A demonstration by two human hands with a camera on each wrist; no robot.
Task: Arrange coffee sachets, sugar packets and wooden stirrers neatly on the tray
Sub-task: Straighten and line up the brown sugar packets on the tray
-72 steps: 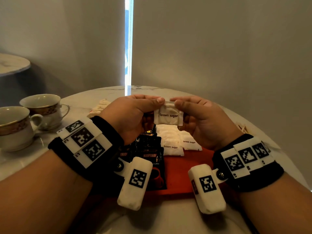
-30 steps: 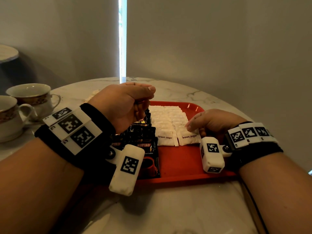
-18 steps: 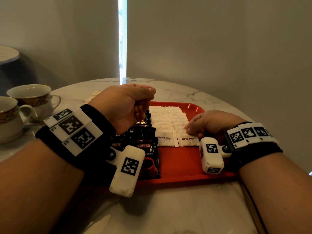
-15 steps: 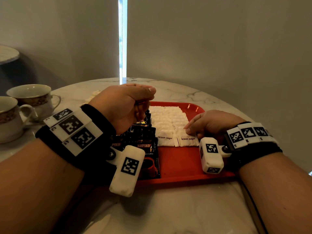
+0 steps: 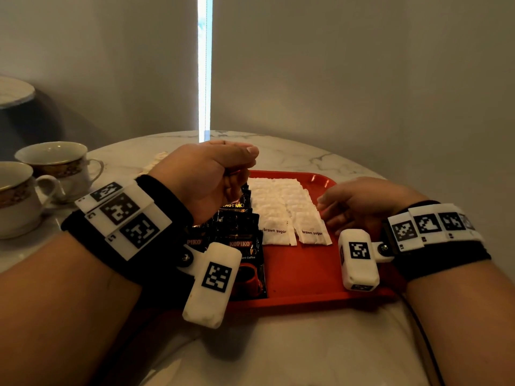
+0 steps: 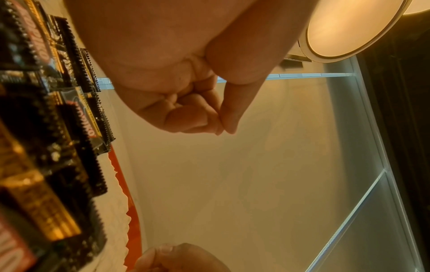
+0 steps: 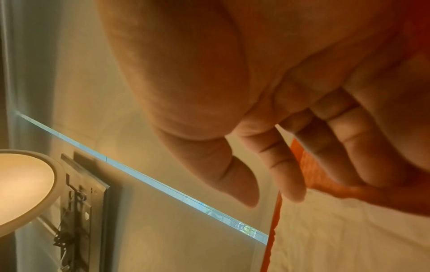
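Observation:
A red tray (image 5: 301,274) lies on the marble table. Black Kopiko coffee sachets (image 5: 239,227) overlap in a column along its left side. White brown sugar packets (image 5: 278,201) fill two columns beside them. My left hand (image 5: 239,168) hovers over the sachets as a fist; in the left wrist view its thumb (image 6: 230,110) meets the curled fingers with nothing between. My right hand (image 5: 328,213) rests on the tray just right of the nearest sugar packet (image 5: 313,232), fingers (image 7: 288,180) loosely extended and empty. No stirrers are visible.
Two teacups (image 5: 55,165) (image 5: 16,196) stand at the table's left edge. A few pale packets (image 5: 154,162) lie on the table behind my left hand. The wall is close behind the round table (image 5: 306,344). A second small table (image 5: 14,91) sits far left.
Earlier both hands held one brown sugar packet up; it now lies at the front of the right column. Over the last second my right hand eased slightly off it.

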